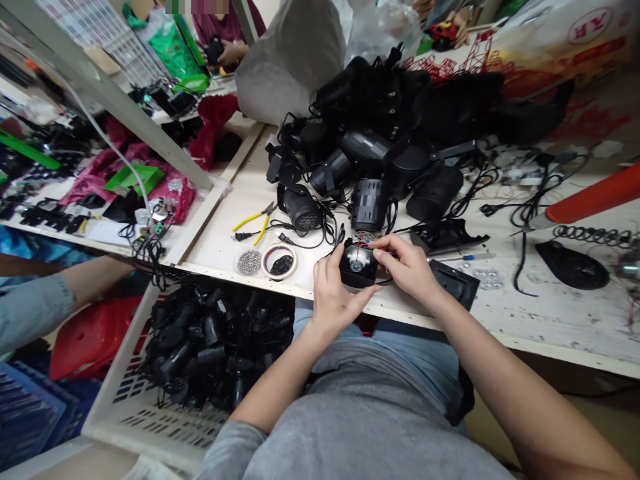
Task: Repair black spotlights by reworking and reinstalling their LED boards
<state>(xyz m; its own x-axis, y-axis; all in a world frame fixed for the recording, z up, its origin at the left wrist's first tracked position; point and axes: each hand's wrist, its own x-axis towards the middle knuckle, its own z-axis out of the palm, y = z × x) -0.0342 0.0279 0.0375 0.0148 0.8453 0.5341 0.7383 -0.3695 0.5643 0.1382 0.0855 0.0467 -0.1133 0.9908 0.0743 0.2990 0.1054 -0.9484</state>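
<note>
The black housing sits by the surface's front edge, between both hands. The left hand steadies its left side; the right hand, equally near, bunches fingertips at its far right corner beside red wires, grip unclear.

Both our bare forearms reach forward and angle inward, bringing our hands close together. Our left hand points its curved fingers forward, with the thumb spread out to the right. Our right hand comes in from the right, its thumb and index fingertips close together. Our right forearm slants in from the lower right.
</note>
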